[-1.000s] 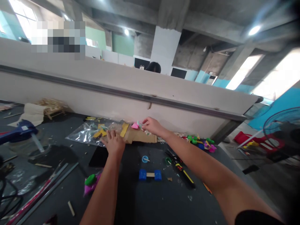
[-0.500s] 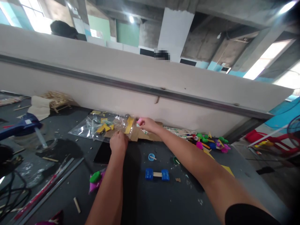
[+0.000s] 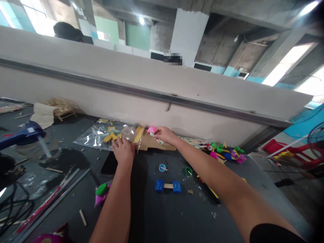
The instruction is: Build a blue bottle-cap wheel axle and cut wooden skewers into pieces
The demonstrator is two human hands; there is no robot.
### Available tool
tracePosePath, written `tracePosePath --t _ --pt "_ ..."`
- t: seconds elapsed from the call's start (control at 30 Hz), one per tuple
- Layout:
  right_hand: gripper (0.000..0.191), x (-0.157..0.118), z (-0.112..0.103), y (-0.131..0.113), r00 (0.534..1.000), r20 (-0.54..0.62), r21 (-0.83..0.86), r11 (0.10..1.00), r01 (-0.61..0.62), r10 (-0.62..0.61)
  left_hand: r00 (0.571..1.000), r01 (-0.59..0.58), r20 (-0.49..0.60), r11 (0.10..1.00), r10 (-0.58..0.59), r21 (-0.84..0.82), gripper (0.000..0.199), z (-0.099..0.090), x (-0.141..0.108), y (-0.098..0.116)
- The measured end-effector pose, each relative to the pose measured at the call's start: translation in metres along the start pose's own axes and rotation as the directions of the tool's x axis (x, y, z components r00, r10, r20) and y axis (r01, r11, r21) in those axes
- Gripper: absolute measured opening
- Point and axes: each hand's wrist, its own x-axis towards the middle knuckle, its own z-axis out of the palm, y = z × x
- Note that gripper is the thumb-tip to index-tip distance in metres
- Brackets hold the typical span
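Blue-ended piece (image 3: 168, 186) appears joined by its stick mid-bench (image 3: 162, 216); blue ring (image 3: 159, 168) and green ring (image 3: 186, 169) lie separate; left hand (image 3: 124, 152) open-fingered at plastic bag (image 3: 87, 137), right hand's (image 3: 165, 135) fingertips at pink piece (image 3: 152, 129) near far edge, grip indeterminable.

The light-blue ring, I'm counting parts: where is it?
Head view: the light-blue ring lies left of the green ring, beyond the blue-ended piece.
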Motion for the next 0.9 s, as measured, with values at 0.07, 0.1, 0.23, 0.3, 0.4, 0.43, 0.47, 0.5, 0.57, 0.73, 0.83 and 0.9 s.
tracePosePath --t 0.07,0.1,0.23,0.3,0.4,0.43,0.47,0.5,0.57,0.73,0.83,0.9 --pt "0.009 -0.001 0.001 -0.001 1.000 -0.002 0.023 1.000 0.013 -0.013 1.000 -0.015 -0.004 0.999 0.015 0.043 0.051 0.002 -0.001 0.003" --pt "0.009 -0.002 0.001 -0.001 1.000 -0.006 0.030 0.999 0.019 -0.019 0.999 -0.037 0.006 0.998 0.036 0.042 0.049 0.003 -0.001 0.005" --pt "0.010 -0.001 0.002 0.005 0.999 -0.034 0.022 0.999 0.025 -0.024 0.994 -0.091 0.063 0.996 0.090 0.007 0.035 0.004 0.000 0.008" --pt "0.011 -0.001 0.002 0.008 0.999 -0.039 0.020 1.000 0.014 -0.013 0.993 -0.087 0.083 0.996 0.086 0.003 0.030 0.003 0.001 0.007" --pt "0.011 -0.004 0.002 0.008 0.999 -0.032 0.020 1.000 -0.006 0.006 0.994 -0.028 0.104 1.000 0.026 0.014 0.027 0.002 0.003 0.006" --pt "0.010 -0.006 0.003 0.006 0.999 -0.034 0.020 1.000 0.000 0.001 0.995 -0.001 0.105 1.000 -0.001 0.019 0.028 0.001 0.004 0.006" --pt "0.010 -0.007 0.004 0.003 0.999 -0.042 0.023 1.000 0.022 -0.021 0.995 0.018 0.101 1.000 -0.021 0.023 0.030 0.000 0.004 0.007" --pt "0.010 -0.009 0.004 -0.002 0.996 -0.062 0.026 0.998 0.062 -0.060 0.995 0.033 0.094 0.999 -0.035 0.026 0.033 -0.001 0.005 0.008" --pt "0.011 -0.011 0.007 -0.013 0.978 -0.127 0.019 0.985 0.170 -0.166 0.996 0.041 0.075 0.999 -0.043 0.024 0.035 -0.003 0.005 0.011" --pt "0.007 -0.006 0.013 -0.042 0.991 -0.086 -0.027 0.995 0.098 -0.100 0.991 -0.073 -0.121 0.995 0.064 -0.068 0.033 -0.012 0.002 0.027" --pt "0.016 0.007 0.014 -0.046 0.993 0.026 0.059 0.992 -0.113 0.112 0.971 -0.153 -0.209 0.974 0.118 -0.164 0.032 -0.015 -0.004 0.041" --pt "0.017 0.016 0.012 -0.043 0.981 0.061 0.125 0.974 -0.191 0.184 0.957 -0.226 -0.235 0.943 0.169 -0.243 0.030 -0.015 -0.009 0.052"
